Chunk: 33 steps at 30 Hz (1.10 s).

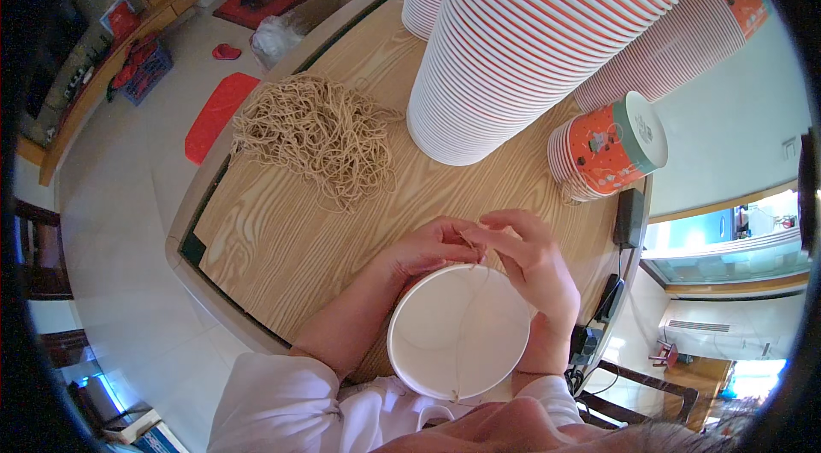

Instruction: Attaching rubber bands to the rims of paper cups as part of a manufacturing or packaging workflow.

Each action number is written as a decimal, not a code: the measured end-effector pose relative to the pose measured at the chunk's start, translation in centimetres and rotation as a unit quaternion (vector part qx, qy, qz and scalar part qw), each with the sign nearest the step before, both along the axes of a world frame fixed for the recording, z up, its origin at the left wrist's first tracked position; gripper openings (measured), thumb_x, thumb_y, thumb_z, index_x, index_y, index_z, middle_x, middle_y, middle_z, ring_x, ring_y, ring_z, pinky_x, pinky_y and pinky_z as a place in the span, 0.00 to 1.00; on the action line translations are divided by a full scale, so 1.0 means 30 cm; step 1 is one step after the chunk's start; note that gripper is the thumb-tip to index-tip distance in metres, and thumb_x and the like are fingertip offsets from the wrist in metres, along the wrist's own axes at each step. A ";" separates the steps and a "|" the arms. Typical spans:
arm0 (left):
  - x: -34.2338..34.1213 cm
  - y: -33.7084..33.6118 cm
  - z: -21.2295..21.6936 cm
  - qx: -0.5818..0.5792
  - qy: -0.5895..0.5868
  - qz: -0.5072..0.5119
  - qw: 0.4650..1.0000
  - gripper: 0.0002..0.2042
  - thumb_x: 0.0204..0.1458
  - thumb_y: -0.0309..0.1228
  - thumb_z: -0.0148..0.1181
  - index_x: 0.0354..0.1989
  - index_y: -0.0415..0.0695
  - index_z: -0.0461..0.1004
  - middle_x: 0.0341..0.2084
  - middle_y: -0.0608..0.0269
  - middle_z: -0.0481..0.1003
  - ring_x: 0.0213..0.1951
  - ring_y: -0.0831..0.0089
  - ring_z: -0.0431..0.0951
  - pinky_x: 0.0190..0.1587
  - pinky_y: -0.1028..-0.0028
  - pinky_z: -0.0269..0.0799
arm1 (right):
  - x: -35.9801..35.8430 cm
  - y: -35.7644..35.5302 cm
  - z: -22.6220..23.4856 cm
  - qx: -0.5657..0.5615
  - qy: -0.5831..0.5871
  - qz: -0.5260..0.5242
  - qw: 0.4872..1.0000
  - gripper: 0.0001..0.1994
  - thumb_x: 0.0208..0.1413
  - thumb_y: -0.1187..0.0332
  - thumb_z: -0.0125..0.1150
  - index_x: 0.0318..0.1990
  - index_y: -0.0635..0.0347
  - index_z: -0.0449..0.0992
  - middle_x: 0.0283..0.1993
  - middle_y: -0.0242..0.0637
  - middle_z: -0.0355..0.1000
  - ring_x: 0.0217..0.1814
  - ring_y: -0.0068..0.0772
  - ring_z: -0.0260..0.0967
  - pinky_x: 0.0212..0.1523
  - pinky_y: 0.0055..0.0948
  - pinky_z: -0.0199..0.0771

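A white paper bucket (419,329) stands close to my body at the table's near edge, its open mouth facing up. A thin tan string (463,329) runs across the mouth from the near rim to the far rim. At the far rim, my left hand (432,245) has its fingers closed on the string. Beside it, my right hand (532,258) reaches round the bucket's right side, thumb and forefinger pinched at the same piece of string. The exact knot or hole there is hidden by my fingers.
A loose heap of tan strings (316,137) lies at the table's left. Tall stacks of nested paper buckets (522,43) rise at the back. Right of them sits a short upside-down stack (603,150). Black power adapters (630,218) line the right edge of the wooden table (256,239).
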<state>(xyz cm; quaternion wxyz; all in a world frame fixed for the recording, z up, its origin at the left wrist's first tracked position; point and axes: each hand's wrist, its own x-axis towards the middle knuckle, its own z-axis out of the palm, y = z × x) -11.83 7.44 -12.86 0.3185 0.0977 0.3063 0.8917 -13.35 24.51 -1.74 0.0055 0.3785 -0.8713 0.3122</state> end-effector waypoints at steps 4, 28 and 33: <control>0.006 -0.006 -0.001 -0.013 -0.027 0.003 1.000 0.06 0.49 0.25 0.63 0.35 0.41 0.75 0.29 0.68 0.75 0.33 0.81 0.75 0.37 0.81 0.70 | -0.008 -0.003 -0.003 0.031 0.006 0.038 0.999 0.18 0.44 0.72 0.63 0.47 0.48 0.77 0.43 0.37 0.72 0.47 0.42 0.69 0.47 0.38 0.71; -0.006 0.000 -0.033 0.043 0.017 -0.002 0.999 0.05 0.51 0.25 0.60 0.34 0.38 0.73 0.30 0.64 0.74 0.33 0.77 0.74 0.38 0.78 0.69 | -0.003 0.016 0.013 -0.019 -0.013 0.060 0.998 0.09 0.40 0.79 0.65 0.32 0.59 0.77 0.32 0.37 0.70 0.35 0.39 0.69 0.34 0.32 0.69; -0.008 0.011 -0.055 0.085 0.019 0.004 0.996 0.07 0.53 0.27 0.58 0.38 0.38 0.72 0.30 0.64 0.74 0.33 0.77 0.74 0.38 0.79 0.69 | -0.006 0.012 0.011 -0.018 -0.027 0.050 0.998 0.09 0.40 0.79 0.65 0.32 0.58 0.77 0.32 0.37 0.70 0.35 0.38 0.69 0.35 0.32 0.69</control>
